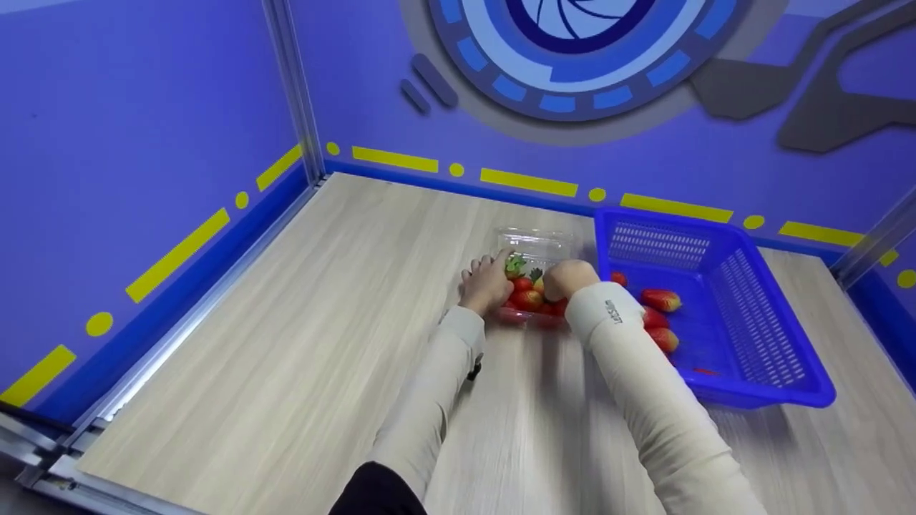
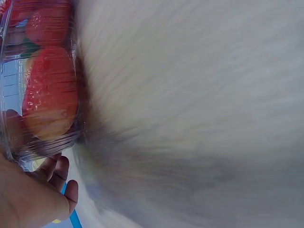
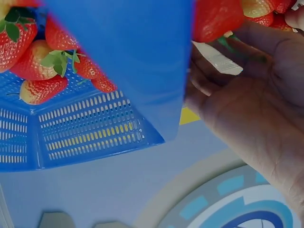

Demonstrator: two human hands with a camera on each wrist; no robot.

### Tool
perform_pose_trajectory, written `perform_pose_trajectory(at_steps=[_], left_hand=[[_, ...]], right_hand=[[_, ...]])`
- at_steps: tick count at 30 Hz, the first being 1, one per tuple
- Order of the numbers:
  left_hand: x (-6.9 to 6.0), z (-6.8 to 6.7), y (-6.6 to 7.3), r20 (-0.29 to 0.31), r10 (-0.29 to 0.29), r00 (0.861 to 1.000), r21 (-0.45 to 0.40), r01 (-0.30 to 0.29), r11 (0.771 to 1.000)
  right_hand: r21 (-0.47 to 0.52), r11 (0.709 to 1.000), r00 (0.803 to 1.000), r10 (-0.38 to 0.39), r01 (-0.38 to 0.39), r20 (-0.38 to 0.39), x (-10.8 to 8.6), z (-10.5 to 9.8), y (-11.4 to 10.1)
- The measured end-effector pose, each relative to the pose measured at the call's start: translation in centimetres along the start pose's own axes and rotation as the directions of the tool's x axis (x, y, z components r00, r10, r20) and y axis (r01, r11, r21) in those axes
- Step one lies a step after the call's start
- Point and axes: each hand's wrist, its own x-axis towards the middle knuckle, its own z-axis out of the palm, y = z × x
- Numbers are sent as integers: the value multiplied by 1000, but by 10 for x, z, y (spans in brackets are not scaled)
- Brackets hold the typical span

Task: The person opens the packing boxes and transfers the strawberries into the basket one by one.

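An open clear plastic box (image 1: 526,318) full of strawberries (image 1: 528,299) stands on the table. My left hand (image 1: 486,285) holds its left end, thumb over the rim and the other fingers outside. Seen from the left wrist, the fingers (image 2: 58,172) lie against the box end beside a large strawberry (image 2: 51,92). Over the box's right part is my right hand (image 1: 569,279), its fingers curled and hidden from above. In the right wrist view a red strawberry (image 3: 216,19) sits at those fingers, apparently held, partly covered by the basket rim.
A blue plastic basket (image 1: 776,315) with slotted walls stands close to the right of the box, holding several strawberries (image 1: 660,299). The box's clear lid (image 1: 533,243) lies open toward the back wall. Blue panels (image 1: 501,129) border the table at the back and left.
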Motion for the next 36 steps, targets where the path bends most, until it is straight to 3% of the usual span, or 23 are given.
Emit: perform_pose_trajectory(at_steps=[5, 10, 17, 19, 23, 26, 28, 30, 32, 34, 36], left_hand=[[0, 0, 3, 8, 10, 1000, -3, -10, 1000], [1, 0, 3, 9, 7, 1000, -27, -6, 1000], [3, -1, 3, 9, 14, 1000, -20, -14, 1000], [3, -1, 3, 12, 12, 1000, -19, -12, 1000], [0, 0, 3, 9, 18, 1000, -13, -18, 1000], [-2, 2, 2, 4, 28, 1000, -13, -28, 1000], [-3, 4, 0, 4, 26, 1000, -17, -26, 1000], [-3, 5, -2, 10, 21, 1000, -11, -21, 1000], [-3, 5, -4, 15, 16, 1000, -5, -15, 1000], [-3, 2, -4, 15, 21, 1000, 4, -21, 1000], [-3, 0, -4, 16, 21, 1000, -1, -21, 1000]], right_hand=[[80, 996, 999, 43, -45, 31, -6, -5, -2], [-28, 999, 998, -36, 38, 54, -10, -11, -2], [-98, 988, 992, -124, 123, 1, -16, -13, 0], [-82, 988, 992, -127, 128, 13, -18, -16, 1], [68, 992, 994, -107, 106, 22, -19, -22, 9], [179, 967, 983, -167, 179, -79, -15, -26, 26], [175, 954, 956, -204, 243, -212, -11, -29, 43], [159, 952, 920, -195, 261, -341, -11, -32, 62], [149, 966, 892, -129, 212, -433, -14, -34, 81], [137, 982, 895, -60, 134, -443, -21, -34, 99], [141, 987, 918, -15, 77, -397, -30, -33, 113]])
